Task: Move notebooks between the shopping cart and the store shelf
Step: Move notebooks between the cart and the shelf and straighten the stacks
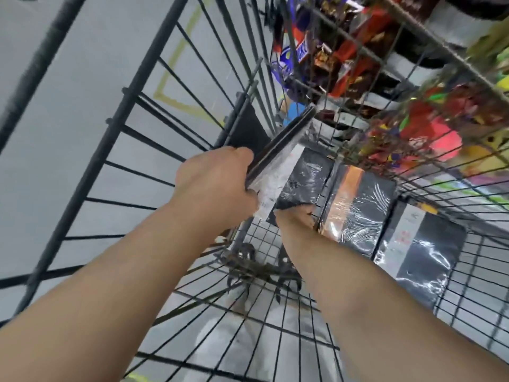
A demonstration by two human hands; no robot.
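Observation:
I look down into a black wire shopping cart [115,125]. My left hand [217,183] grips a thin stack of dark notebooks [283,144] held on edge above the cart floor. My right hand [296,216] reaches under a black shrink-wrapped notebook [305,183] lying flat in the cart, fingers mostly hidden beneath it. To the right lie a black notebook with an orange band [355,208] and another black wrapped one with a white label [418,249].
Beyond the cart's right side stands a store shelf [385,75] stocked with candy bars and colourful packets. Grey floor with yellow tape lines [176,56] lies to the left. The cart's wire walls enclose both arms.

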